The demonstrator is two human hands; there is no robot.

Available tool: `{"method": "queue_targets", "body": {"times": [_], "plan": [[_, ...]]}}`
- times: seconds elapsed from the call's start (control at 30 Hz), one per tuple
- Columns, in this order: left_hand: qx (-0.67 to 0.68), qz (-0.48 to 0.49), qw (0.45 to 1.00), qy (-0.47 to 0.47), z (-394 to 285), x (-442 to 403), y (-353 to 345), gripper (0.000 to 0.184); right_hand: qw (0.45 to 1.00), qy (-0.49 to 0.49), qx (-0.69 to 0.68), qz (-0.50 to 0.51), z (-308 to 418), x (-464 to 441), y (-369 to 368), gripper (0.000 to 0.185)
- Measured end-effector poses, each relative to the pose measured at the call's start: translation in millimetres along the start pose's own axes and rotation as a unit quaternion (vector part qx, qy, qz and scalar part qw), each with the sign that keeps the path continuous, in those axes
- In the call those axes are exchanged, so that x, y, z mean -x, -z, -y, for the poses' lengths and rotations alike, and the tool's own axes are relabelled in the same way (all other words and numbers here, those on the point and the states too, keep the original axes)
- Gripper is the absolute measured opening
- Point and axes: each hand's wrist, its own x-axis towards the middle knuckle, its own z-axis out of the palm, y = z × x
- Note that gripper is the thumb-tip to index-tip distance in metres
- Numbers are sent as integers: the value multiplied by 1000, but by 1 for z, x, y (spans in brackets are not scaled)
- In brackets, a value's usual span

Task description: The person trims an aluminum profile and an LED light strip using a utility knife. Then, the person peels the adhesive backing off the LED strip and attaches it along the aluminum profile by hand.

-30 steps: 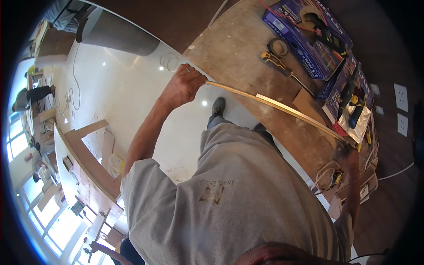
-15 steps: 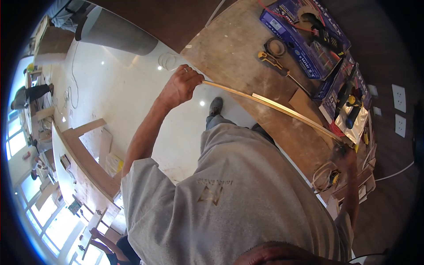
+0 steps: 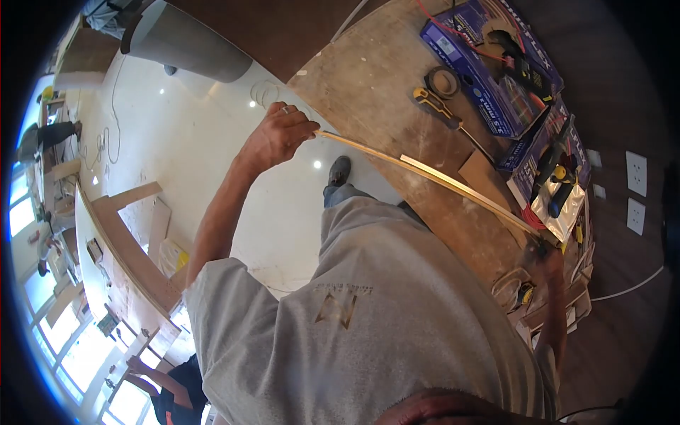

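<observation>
My left hand (image 3: 282, 133), with a ring on one finger, is closed in a pinch on one end of a long, thin yellow tape measure (image 3: 361, 148). The yellow blade runs from there over the floor and across the corner of a worn wooden worktop (image 3: 354, 78). Its other end reaches my right hand (image 3: 544, 253), closed around a dark part in shadow, whose details I cannot make out. Alongside the blade lies a brighter, narrow golden strip (image 3: 446, 180), its nearer end over the worktop.
Purple boxes (image 3: 471, 71) with tools stand on the worktop. A yellow-black screwdriver (image 3: 443, 110) and a roll of tape (image 3: 443, 81) lie beside them. Wall sockets (image 3: 635, 173) are at right. A curved wooden panel (image 3: 127, 255) stands left. Another person's arms (image 3: 159, 379) show at lower left.
Both hands keep their hold on the stretched blade. My left hand and the view have shifted slightly; the blade now bows a little near my left hand.
</observation>
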Motion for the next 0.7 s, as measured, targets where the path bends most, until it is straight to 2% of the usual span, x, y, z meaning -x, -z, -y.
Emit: {"method": "queue_targets", "body": {"times": [0.07, 0.3, 0.43, 0.5, 0.63, 0.7], "plan": [[1, -9, 1000, -3, -4, -1, 1, 24, 999, 30, -25, -20, 7, -1, 3, 48], [-47, -17, 998, -37, -6, -6, -1, 11, 1000, 20, -21, -7, -11, 2, -8, 45], [-62, -23, 997, -50, -6, -6, -3, 11, 1000, 9, -15, -2, -7, 4, -8, 43], [-60, -24, 997, -42, -6, -5, -4, 21, 1000, 15, -16, -8, -6, 4, -8, 43], [-41, -34, 998, -40, -3, -5, -5, 18, 1000, 14, -14, -10, -4, 4, -6, 45], [-9, -2, 1000, -14, 1, -2, -2, 20, 1000, 3, -10, -2, -2, 4, -3, 45]]}}
